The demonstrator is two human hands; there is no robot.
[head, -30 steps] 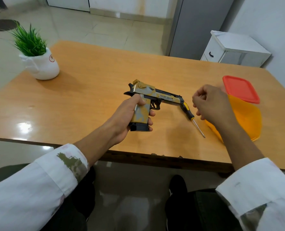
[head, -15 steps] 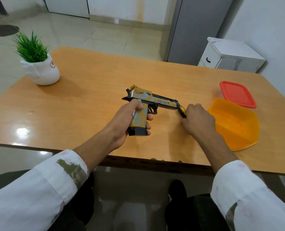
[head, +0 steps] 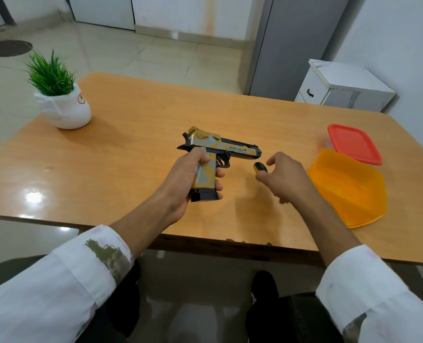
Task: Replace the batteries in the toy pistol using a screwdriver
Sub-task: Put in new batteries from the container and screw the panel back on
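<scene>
A yellow, grey and black toy pistol (head: 220,147) is held above the wooden table (head: 136,134), barrel pointing right. My left hand (head: 193,179) grips its handle, fingers curled round it, with the black magazine base showing below. Just right of the pistol, my right hand (head: 283,179) holds the screwdriver (head: 259,167) by its black and yellow handle. Only the handle's end shows; the shaft is hidden under the hand.
An orange plastic container (head: 349,189) lies at the table's right edge, its red lid (head: 354,143) just behind it. A white pot with a green plant (head: 61,100) stands at the back left. A white cabinet (head: 341,86) stands beyond the table.
My right hand came down onto the screwdriver lying by the pistol's muzzle and has picked it up. My left hand keeps its hold on the pistol.
</scene>
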